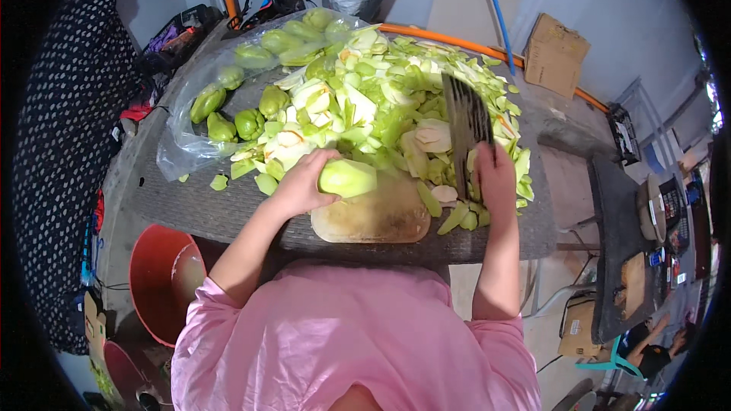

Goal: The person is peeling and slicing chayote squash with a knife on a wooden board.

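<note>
My left hand [304,185] is closed around a peeled pale green chayote [348,178], held over the near part of a worn wooden cutting board [371,222]. In my right hand [495,171] is a large knife [466,118], gripped by its handle, its broad dark-streaked blade pointing up and away from me. The blade stands over a wide heap of green peelings and cut chayote pieces [396,99], to the right of the board. Part of the board's far side is hidden by the heap.
Whole chayotes [208,103] lie in and beside a clear plastic bag [179,141] at the table's left. A red bucket [164,281] stands below the near left edge. Against the far wall leans a cardboard piece [556,55]. Off to the right, another person [655,350] is near a dark table [609,259].
</note>
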Demonstrator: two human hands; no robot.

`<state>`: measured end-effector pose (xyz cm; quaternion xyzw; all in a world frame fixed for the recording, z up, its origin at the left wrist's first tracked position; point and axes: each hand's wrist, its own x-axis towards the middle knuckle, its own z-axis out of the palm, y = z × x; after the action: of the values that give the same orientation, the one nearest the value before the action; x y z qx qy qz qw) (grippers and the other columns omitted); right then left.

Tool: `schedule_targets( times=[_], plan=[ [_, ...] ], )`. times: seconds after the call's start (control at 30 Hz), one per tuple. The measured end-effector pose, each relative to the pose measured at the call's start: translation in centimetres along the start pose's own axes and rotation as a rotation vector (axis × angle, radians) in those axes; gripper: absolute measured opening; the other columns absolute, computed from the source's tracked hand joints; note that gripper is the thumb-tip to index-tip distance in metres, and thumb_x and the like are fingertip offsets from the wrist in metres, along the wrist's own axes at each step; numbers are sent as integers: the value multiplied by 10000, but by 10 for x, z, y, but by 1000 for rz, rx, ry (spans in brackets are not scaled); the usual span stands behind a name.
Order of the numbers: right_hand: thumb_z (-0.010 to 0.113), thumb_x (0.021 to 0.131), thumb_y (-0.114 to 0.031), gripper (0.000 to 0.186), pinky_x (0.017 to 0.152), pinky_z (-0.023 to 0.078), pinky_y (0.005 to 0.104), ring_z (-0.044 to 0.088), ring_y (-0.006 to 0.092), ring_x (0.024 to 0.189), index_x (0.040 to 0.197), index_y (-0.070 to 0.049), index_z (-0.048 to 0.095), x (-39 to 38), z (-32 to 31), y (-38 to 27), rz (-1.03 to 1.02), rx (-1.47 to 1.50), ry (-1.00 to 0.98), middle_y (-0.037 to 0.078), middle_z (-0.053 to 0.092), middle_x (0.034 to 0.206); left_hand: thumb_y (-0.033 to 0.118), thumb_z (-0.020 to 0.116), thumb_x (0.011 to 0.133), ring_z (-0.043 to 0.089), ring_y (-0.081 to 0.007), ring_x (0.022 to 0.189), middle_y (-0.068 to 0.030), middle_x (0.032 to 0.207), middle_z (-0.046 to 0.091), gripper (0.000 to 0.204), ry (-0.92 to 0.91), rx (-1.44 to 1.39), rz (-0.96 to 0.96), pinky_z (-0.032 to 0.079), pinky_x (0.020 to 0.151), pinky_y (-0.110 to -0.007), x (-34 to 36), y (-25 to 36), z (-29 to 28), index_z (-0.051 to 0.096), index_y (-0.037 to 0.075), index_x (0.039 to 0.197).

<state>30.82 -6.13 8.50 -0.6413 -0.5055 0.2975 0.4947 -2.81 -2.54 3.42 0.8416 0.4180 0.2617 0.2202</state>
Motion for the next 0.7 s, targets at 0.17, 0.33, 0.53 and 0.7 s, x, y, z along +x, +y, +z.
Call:
schedule_targets(
  times=[0.17, 0.33, 0.53, 0.7],
  plan=[
    [618, 843, -235, 315, 690, 476, 369, 626, 324, 773, 1034, 10, 568, -30, 6, -16, -168, -424, -331, 187, 643, 834, 69, 747, 611, 467, -314, 1158, -89, 1205, 514, 616, -128, 38, 278, 388, 977, -400, 6, 0, -13, 509, 126, 1177],
    [603, 849, -273, 328, 699, 461, 451, 596, 396, 815, 1016, 5, 555, -25, 43, -17, -280, -537, -363, 220, 625, 854, 81, 735, 635, 462, -319, 1092, -75, 1162, 508, 523, 92, 324, 360, 391, 935, -434, -3, 4, 2, 577, 150, 1130],
    [584, 859, -293, 326, 710, 447, 485, 576, 417, 830, 947, 14, 520, -21, 75, -14, -236, -623, -478, 240, 604, 828, 148, 747, 666, 464, -316, 1048, -89, 1141, 505, 488, 199, 181, 198, 399, 915, -406, -3, 13, 11, 576, 136, 1122],
    [563, 874, -268, 298, 675, 443, 457, 578, 410, 759, 893, 24, 511, -43, 70, -36, -280, -535, -527, 230, 600, 770, 291, 815, 592, 548, -320, 1024, -120, 1119, 534, 586, 184, 193, 84, 468, 840, -383, -9, 16, -2, 575, 116, 1097]
  ],
)
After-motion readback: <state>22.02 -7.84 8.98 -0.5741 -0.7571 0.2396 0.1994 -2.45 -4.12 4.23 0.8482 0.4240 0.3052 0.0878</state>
